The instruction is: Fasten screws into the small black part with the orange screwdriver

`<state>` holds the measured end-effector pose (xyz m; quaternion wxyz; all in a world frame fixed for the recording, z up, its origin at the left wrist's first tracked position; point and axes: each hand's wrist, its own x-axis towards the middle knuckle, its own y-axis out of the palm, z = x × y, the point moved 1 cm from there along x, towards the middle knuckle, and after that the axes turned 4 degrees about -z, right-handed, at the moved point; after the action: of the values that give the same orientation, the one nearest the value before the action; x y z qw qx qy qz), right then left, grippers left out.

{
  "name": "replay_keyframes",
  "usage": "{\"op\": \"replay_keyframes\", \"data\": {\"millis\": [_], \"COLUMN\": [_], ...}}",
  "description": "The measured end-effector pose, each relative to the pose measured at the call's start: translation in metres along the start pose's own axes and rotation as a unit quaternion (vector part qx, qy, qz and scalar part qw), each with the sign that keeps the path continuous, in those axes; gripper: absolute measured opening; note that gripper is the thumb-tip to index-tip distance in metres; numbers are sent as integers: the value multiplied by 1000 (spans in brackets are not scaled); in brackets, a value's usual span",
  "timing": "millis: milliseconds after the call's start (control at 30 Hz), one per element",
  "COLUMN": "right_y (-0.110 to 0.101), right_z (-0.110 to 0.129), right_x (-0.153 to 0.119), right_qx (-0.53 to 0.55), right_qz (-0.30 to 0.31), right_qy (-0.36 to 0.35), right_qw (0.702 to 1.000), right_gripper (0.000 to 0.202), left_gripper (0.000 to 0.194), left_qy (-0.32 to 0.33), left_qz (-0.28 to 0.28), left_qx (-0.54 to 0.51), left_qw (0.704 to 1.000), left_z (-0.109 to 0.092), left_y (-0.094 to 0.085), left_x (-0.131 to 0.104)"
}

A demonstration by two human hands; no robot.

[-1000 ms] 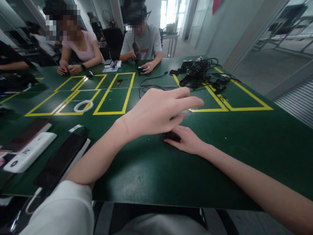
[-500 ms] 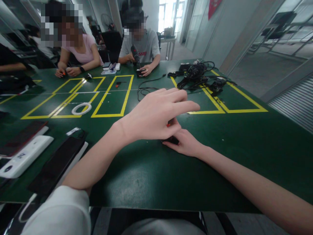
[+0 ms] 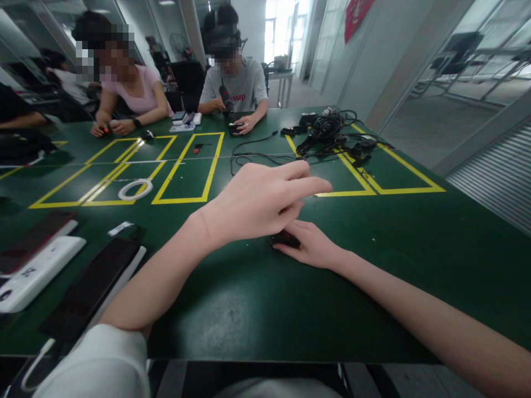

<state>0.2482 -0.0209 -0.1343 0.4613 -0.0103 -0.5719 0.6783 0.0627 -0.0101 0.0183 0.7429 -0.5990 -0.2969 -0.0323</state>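
My right hand [image 3: 311, 244] rests low over the green table [image 3: 232, 326], its fingers and thumb round a small black object [image 3: 285, 239]. Just above it hovers my left hand [image 3: 269, 193], palm down, index finger stretched to the right. The thumb and lower fingers of my left hand are bent together over the black object; whatever they pinch is hidden. Part of the black object lies under my left hand, out of sight.
Black cables [image 3: 327, 130] lie tangled at the back right. A white tape ring [image 3: 135, 189] sits left of centre. Power banks [image 3: 45, 271] and a black phone [image 3: 93, 287] are at the left. Across the table, a person holds a power screwdriver [image 3: 227, 99].
The camera view has shifted slightly. The bent fingers of my left hand have moved a little, and the red bit seen beneath them before no longer shows. My right hand keeps its hold.
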Motion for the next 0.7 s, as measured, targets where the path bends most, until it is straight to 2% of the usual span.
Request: {"op": "replay_keyframes", "data": {"millis": [133,300,467,600,700], "right_y": [0,-1,-2,-3,-3], "right_z": [-1,-2,-3,-2,-1], "right_x": [-1,-2,-4,-4,-3], "right_qx": [0,12,8,8,21], "right_qz": [0,-5,-5,-3,-17], "right_qy": [4,3,7,4,2], "right_qw": [1000,1000,1000,1000,1000], "right_gripper": [15,16,12,12,11], "left_gripper": [43,43,44,44,41], "left_qy": [17,-10,12,-5,7], "left_qz": [-3,2,4,6,7], "left_qx": [1,9,26,41,32], "left_qw": [1000,1000,1000,999,999], "left_z": [1,-1,-4,-4,-5], "left_y": [-1,-2,-1,1,1], "left_x": [0,1,2,3,4]}}
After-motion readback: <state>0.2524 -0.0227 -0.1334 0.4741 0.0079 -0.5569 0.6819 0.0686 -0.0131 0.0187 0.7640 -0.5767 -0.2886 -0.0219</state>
